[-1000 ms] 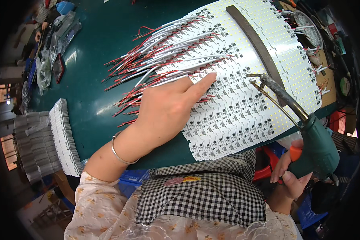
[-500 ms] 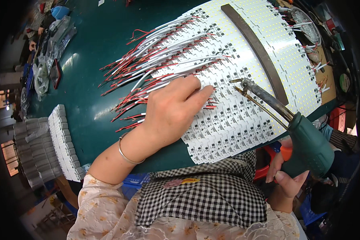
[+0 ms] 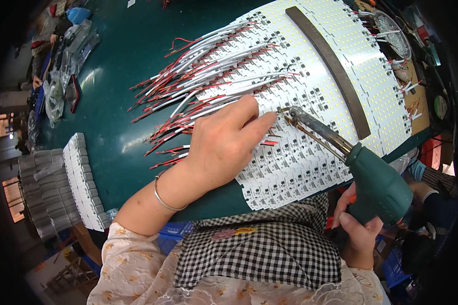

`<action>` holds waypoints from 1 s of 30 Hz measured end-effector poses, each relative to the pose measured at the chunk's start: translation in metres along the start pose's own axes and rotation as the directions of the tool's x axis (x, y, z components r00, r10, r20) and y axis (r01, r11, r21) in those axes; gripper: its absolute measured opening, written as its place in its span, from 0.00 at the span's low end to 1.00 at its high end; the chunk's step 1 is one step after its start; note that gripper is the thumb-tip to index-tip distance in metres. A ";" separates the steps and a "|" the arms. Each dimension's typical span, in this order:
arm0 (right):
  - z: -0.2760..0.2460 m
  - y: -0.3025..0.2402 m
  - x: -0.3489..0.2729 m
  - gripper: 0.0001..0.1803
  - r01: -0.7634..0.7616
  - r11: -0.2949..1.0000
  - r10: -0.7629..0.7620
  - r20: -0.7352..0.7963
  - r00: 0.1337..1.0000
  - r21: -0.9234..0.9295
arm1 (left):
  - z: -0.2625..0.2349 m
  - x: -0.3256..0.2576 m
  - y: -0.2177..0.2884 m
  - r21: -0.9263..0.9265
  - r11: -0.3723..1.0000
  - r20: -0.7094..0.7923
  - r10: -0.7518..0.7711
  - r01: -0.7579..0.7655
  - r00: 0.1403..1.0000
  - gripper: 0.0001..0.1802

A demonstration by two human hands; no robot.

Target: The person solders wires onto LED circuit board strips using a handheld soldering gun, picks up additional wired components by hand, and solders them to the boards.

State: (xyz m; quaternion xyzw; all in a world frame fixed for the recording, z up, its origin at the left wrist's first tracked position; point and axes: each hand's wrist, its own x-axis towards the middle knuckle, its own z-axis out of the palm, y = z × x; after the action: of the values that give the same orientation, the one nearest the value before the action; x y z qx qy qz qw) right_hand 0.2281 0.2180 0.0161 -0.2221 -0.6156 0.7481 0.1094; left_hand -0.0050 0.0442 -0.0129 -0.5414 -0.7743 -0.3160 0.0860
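A sheet of white LED circuit boards (image 3: 310, 168) lies on the green table, covered with rows of small dark parts and yellow LEDs. Red and white wires (image 3: 208, 76) fan out leftward from many of the boards. Over the boards, my left hand (image 3: 224, 137) is closed in a pinch on a wire, whose end the fingers mostly hide. My right hand (image 3: 359, 231) grips the handle of a green soldering gun (image 3: 381, 185). The gun's metal tip points left and sits just right of my left fingertips, close above the boards.
A curved dark bar (image 3: 336, 76) lies across the boards. Stacked white and grey strips (image 3: 84, 183) stand at the table's left edge. Plastic bags (image 3: 53, 99) lie at the far left. At the far right a clear dish (image 3: 392, 33) stands near loose wires. Another person's arm (image 3: 425, 193) shows at the right.
The soldering gun, in my right hand, has moved left, bringing its tip beside my left fingertips. My left hand keeps nearly the same place and pinch.
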 end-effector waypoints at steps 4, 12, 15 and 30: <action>-0.001 0.002 0.001 0.32 0.030 0.999 -0.030 0.056 0.998 -0.011 | 0.001 0.000 0.001 0.018 1.000 0.000 0.020 -0.020 1.000 0.27; -0.002 0.002 0.003 0.32 0.000 0.994 0.000 0.001 1.000 -0.109 | 0.000 0.002 0.000 0.045 0.999 0.013 0.017 -0.018 1.000 0.26; 0.005 -0.005 0.009 0.31 0.013 1.000 -0.010 -0.081 0.997 0.028 | -0.001 0.003 -0.003 0.049 0.999 0.007 0.022 -0.022 1.000 0.25; -0.001 -0.023 0.006 0.29 0.160 0.975 -0.174 0.080 0.981 0.152 | -0.009 -0.007 0.015 0.014 0.998 0.100 -0.059 0.058 0.993 0.12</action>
State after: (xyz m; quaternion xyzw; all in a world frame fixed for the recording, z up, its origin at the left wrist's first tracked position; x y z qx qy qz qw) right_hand 0.2211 0.2260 0.0370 -0.1258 -0.5806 0.7886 0.1590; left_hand 0.0093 0.0370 -0.0034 -0.5332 -0.7950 -0.2865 0.0407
